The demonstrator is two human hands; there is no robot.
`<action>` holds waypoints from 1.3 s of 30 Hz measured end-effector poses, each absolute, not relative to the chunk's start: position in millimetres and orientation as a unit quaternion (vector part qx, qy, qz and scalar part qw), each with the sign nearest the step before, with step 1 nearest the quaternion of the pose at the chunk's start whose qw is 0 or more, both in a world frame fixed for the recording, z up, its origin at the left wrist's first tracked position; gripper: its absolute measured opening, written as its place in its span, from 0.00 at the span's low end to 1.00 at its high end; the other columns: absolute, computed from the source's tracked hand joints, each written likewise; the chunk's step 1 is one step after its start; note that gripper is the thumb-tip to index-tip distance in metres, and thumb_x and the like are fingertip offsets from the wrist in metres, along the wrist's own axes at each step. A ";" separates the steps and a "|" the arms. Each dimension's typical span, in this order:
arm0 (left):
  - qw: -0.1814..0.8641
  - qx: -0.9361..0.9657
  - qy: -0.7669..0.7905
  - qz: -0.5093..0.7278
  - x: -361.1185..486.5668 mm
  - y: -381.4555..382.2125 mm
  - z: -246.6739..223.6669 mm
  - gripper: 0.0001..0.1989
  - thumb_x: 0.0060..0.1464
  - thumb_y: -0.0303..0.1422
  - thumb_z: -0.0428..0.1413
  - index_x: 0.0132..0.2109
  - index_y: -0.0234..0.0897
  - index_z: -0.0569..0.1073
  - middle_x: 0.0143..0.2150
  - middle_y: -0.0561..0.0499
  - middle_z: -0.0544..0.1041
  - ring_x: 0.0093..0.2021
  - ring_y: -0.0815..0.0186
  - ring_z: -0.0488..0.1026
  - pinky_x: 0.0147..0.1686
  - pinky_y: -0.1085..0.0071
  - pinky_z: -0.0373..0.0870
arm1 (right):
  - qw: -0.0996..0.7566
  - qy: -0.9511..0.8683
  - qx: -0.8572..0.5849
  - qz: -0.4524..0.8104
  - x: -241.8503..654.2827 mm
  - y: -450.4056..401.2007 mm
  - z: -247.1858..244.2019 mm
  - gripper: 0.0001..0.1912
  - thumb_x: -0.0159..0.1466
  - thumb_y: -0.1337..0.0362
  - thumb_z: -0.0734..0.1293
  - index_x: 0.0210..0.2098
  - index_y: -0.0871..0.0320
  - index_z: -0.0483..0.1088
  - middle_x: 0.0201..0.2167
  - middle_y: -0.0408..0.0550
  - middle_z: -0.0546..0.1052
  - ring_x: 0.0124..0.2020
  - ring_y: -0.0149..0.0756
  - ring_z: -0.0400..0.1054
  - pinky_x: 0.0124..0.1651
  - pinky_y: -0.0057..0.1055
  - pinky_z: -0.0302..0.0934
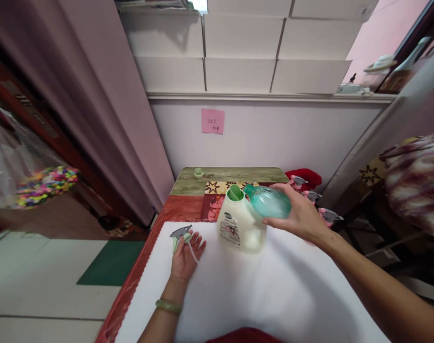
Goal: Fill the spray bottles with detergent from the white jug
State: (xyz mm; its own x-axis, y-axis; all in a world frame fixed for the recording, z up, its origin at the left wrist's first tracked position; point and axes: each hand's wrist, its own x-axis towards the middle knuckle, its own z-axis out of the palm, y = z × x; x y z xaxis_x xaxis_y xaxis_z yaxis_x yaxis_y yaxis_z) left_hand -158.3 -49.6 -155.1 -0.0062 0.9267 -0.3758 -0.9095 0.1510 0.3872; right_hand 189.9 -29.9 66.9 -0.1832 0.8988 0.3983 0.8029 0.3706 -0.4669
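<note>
My right hand point(300, 212) grips a translucent teal bottle point(272, 202), tipped onto its side with its neck pointing left. That neck is close to the green-lined mouth of a cream detergent jug point(240, 228), which stands upright on the white cloth. Whether the neck touches the mouth I cannot tell. In my left hand point(184, 259) is a spray nozzle point(182, 234), grey and pale green, its thin white tube hanging toward the palm. A green bangle point(168, 307) circles the left wrist.
At the table's far left sits a small green cap point(198, 173). Several pink-and-grey spray heads point(329, 216) stand to the right, partly behind my right hand. White cloth point(217, 295) covers the near table. A pink note point(213, 121) is on the wall.
</note>
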 end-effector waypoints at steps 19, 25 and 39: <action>0.712 0.028 0.284 0.642 -162.7 -51.6 -156.2 0.14 0.67 0.33 0.51 0.44 0.33 0.81 0.42 0.39 0.84 0.42 0.58 0.82 0.50 0.55 0.78 | 0.202 -0.798 -0.564 -0.067 183.9 -19.9 85.1 0.39 0.51 0.47 0.77 0.59 0.52 0.68 0.55 0.55 0.78 0.54 0.59 0.72 0.49 0.51 0.69; 0.713 0.031 0.285 0.639 -162.7 -51.6 -156.5 0.13 0.66 0.33 0.53 0.45 0.33 0.81 0.42 0.39 0.84 0.42 0.57 0.82 0.50 0.55 0.78 | 0.189 -0.805 -0.557 -0.074 185.0 -19.4 89.8 0.40 0.51 0.48 0.77 0.60 0.50 0.67 0.54 0.54 0.78 0.54 0.59 0.72 0.49 0.51 0.69; 0.718 0.039 0.280 0.636 -166.1 -48.4 -168.3 0.11 0.65 0.33 0.54 0.47 0.34 0.80 0.40 0.41 0.84 0.42 0.59 0.82 0.53 0.54 0.77 | 0.166 -0.821 -0.536 -0.106 181.2 -18.3 101.9 0.37 0.54 0.46 0.75 0.59 0.50 0.66 0.54 0.53 0.78 0.53 0.55 0.73 0.44 0.46 0.70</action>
